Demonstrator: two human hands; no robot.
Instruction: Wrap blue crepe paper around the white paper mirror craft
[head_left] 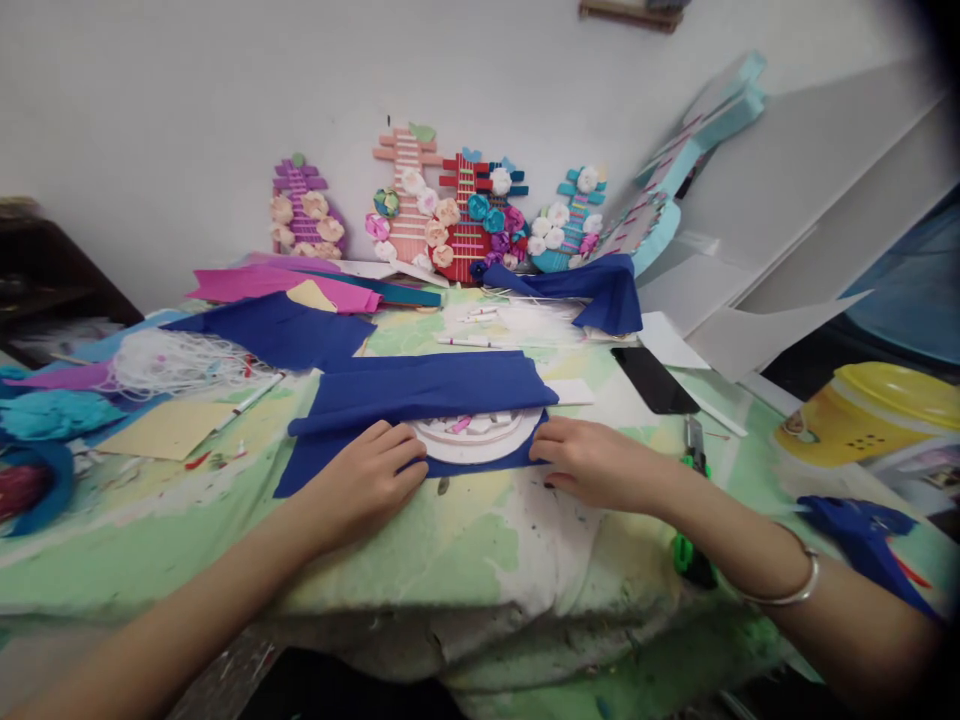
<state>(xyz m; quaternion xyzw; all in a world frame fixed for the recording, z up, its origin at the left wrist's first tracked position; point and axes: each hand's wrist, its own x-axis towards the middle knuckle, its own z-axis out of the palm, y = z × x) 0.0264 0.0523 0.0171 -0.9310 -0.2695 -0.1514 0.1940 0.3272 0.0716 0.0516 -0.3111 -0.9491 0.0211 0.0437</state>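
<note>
A dark blue crepe-like sheet (pixel 420 385) lies at the front of the table, its upper part folded over a white form. The rounded end of this white form (pixel 480 445) sticks out from under the fold, with small white pieces and a pink bit showing inside its rim. My left hand (pixel 371 470) rests at the form's left side, fingers curled on the sheet's lower edge. On the other side my right hand (pixel 589 460) pinches the sheet near the form's right edge. The fingertips of both hands are partly hidden.
A phone (pixel 654 380) and a green box cutter (pixel 694 500) lie by my right arm. Decorated guitar shapes (pixel 469 215) stand along the wall. White string (pixel 180 365) and coloured sheets (pixel 285 285) are at the left; a yellow-lidded bucket (pixel 885 410) stands right.
</note>
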